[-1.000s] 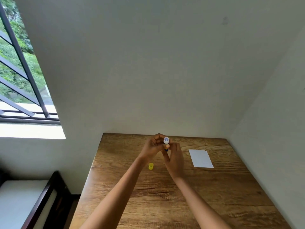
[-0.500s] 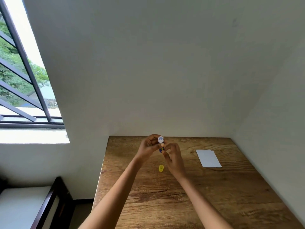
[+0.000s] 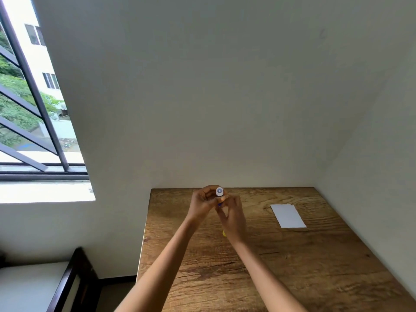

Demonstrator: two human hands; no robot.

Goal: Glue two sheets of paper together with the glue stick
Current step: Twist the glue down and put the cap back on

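Head view shows both hands raised over the far part of the wooden counter (image 3: 292, 278): the left hand (image 3: 203, 202) curls around the glue stick (image 3: 219, 192) and holds it upright with its white top open, and the right hand (image 3: 233, 218) pinches its blue base, probably to twist the glue out. A yellow cap (image 3: 224, 233) lies on the counter just under the right wrist, so the stick is ready for use. The white paper (image 3: 288, 216) waits flat, well apart to the right, not yet glued.
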